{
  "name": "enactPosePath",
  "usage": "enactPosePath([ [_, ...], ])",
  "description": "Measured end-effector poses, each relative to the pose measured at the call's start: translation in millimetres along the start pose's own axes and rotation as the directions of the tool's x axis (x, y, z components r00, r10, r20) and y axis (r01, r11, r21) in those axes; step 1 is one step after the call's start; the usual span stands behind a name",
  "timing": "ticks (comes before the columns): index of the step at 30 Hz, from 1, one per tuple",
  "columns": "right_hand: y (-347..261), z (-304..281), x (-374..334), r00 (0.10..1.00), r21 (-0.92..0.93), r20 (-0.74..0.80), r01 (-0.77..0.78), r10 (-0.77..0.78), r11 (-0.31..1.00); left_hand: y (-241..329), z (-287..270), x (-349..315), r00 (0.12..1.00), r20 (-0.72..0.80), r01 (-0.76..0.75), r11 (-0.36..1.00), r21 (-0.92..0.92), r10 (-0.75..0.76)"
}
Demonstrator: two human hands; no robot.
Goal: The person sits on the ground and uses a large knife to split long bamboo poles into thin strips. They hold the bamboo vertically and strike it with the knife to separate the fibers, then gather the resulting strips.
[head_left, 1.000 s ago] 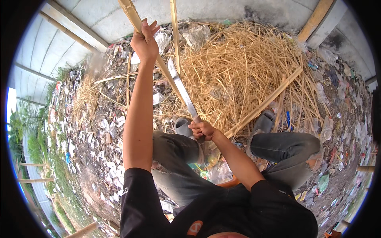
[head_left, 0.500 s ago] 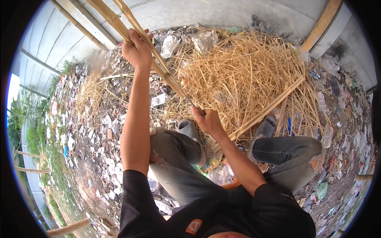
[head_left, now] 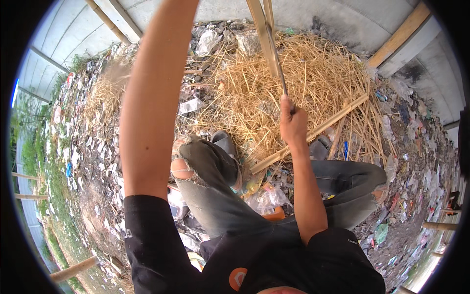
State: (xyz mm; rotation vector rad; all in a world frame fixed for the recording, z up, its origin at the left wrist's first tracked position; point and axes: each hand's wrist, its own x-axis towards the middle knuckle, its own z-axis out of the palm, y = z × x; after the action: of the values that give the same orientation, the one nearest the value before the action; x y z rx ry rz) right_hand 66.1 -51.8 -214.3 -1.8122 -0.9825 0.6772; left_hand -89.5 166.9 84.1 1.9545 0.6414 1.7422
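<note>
"Three printed marks on the shirt (head_left: pixel 298 262)?"

"Yes: orange chest emblem (head_left: pixel 238 278), pale lettering (head_left: pixel 128 233) on each sleeve (head_left: pixel 154 223)."

"And the grip?"

"Right hand (head_left: pixel 294 124) wrapped round the knife (head_left: pixel 283 83), its blade along the bamboo (head_left: pixel 262 32), whose near end is over the straw (head_left: pixel 333 73). Left hand out of view; can't tell its hold."

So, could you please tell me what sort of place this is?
It looks like a rough outdoor work spot beside a grey panel wall, with litter-strewn ground and a heap of pale, thin strips.
</note>
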Motion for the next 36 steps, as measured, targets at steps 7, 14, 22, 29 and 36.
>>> enactPosePath([
  [7, 214.0, 44.7, 9.7, 0.943, -0.214, -0.013, -0.328, 0.333, 0.92, -132.9, 20.9, -134.8, 0.905, -0.203, 0.379, 0.925, -0.022, -0.375],
  [14, 79.5, 12.7, 32.6, 0.923, -0.119, 0.037, -0.377, 0.384, 0.919, -111.2, 30.2, -136.7, 0.933, -0.001, 0.361, 0.933, -0.005, -0.361],
  [22, 37.9, -4.9, -5.7, 0.986, -0.099, 0.112, -0.112, 0.123, 0.989, -93.6, 15.5, -75.2, 0.93, -0.101, 0.364, 0.923, 0.126, -0.353],
  [29, 100.5, 48.2, -21.5, 0.991, -0.243, 0.137, 0.032, 0.002, 0.97, -120.5, 0.1, -68.1, 0.894, -0.077, 0.431, 0.895, -0.11, -0.44],
  [36, 186.7, 112.3, -57.6, 0.955, -0.364, 0.22, -0.108, 0.198, 0.925, -199.0, -13.2, -158.3, 0.806, -0.121, 0.583, 0.813, -0.014, -0.58],
])
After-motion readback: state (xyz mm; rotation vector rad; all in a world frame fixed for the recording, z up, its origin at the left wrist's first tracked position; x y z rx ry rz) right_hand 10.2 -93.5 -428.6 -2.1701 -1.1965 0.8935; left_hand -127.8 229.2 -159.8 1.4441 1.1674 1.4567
